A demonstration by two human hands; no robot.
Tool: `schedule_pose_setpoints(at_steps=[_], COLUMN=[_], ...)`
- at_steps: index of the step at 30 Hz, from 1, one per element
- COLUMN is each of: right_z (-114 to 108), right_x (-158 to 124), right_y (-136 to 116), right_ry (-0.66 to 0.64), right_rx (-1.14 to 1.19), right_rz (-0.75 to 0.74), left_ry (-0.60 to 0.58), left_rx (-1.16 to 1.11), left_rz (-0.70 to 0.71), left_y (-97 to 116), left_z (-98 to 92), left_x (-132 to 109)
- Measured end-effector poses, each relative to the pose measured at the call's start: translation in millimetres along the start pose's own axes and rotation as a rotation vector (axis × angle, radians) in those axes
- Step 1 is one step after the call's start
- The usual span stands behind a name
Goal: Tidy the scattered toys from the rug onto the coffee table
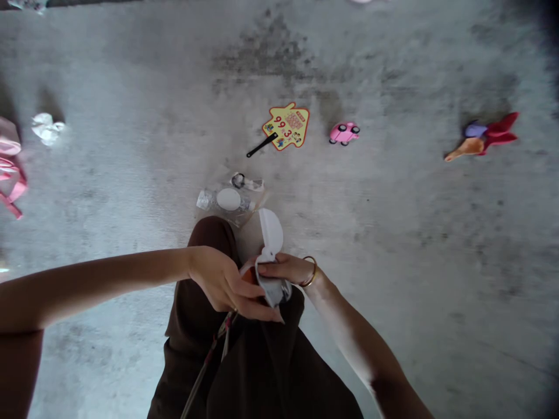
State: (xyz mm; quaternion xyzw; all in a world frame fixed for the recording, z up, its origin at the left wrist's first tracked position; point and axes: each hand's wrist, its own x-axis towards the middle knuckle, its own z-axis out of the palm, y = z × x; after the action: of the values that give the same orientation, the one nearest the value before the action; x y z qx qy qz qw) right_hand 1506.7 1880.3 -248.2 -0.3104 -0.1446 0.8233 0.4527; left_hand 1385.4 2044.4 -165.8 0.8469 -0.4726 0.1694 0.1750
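Observation:
Close over my lap, both hands are around a small white case with a hinged lid [271, 230]. The lid stands open, pointing away from me, and the case's lower part looks grey and shiny. My left hand [227, 286] is closed against the case's left side, its fingers reaching under the near end. From the other side my right hand [290, 269], with a gold bangle on the wrist, grips the case, thumb across it. Something orange [250, 276] shows beside my left fingers, mostly hidden. What lies inside the case I cannot make out.
Beyond my knee lie clear plastic packaging [212, 199] and a small black ring-like item [238, 180]. Farther off are a yellow house-shaped card [288, 127], a pink toy car [344, 133], colourful balloon-like pieces [498, 135], a crumpled white item [48, 128] and pink items [9, 177].

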Motion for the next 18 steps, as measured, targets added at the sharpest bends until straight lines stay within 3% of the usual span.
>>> schedule_pose_setpoints(at_steps=[3, 6, 9, 11, 13, 15, 18], right_z=[7.8, 14.1, 11.2, 6.2, 1.5, -1.5, -3.8], right_x=[10.8, 24.7, 32.6, 33.5, 31.9, 28.2, 18.5], right_y=[0.9, 5.7, 8.5, 8.9, 8.9, 8.2, 4.1], right_ry=[0.158, 0.537, 0.953, 1.094, 1.091, 0.977, 0.707], right_rx=[-0.175, -0.224, -0.214, -0.257, -0.31, -0.348, -0.347], right_rz=[-0.054, -0.105, -0.205, -0.257, -0.301, -0.336, -0.352], left_ry=[-0.072, -0.088, 0.232, 0.492, 0.68, 0.762, 0.645], left_rx=[-0.418, -0.422, -0.272, -0.361, -0.572, -0.72, -0.964], left_rz=[-0.225, -0.523, -0.967, -1.249, -1.508, -1.713, -1.77], left_y=[1.6, 4.9, 16.0, 24.9, 29.8, 28.0, 15.3], left_z=[-0.8, -0.5, 4.9, 11.3, 16.9, 18.5, 11.9], left_x=[-8.8, -22.9, -36.3, -39.7, -38.9, -36.7, -37.5])
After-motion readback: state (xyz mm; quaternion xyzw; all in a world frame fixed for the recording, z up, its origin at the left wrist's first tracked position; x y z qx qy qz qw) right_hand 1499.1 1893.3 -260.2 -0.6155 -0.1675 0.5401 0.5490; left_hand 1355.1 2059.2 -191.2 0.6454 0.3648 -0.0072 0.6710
